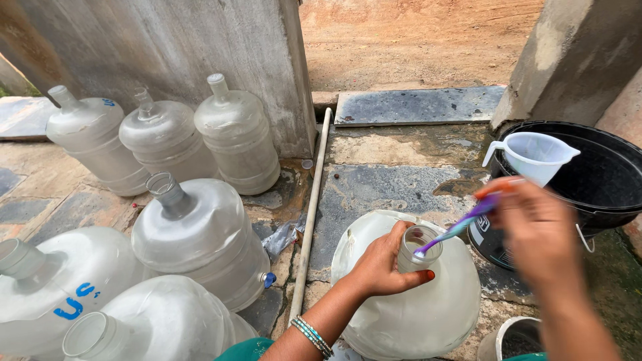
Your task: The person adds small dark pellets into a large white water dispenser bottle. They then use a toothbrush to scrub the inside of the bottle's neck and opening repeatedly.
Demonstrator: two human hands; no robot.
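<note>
Gripping the neck of a translucent water jug, the left hand steadies it; the right hand holds a purple brush in its mouth, beside a black tub.

Single view, head-worn camera. Position: above and just behind the person's hands, looking steeply down and forward over a stone-paved floor. Range: close; the left hand and the water jug it holds fill the lower centre, forearms entering from the bottom edge. The right hand is blurred, so its outline is only roughly placed. Facing: toward a concrete wall and an open gap onto reddish earth at the top. Left field: clustered empty jugs. Right field: black tub, partly cut off. No second view; no overlap to record.
</note>
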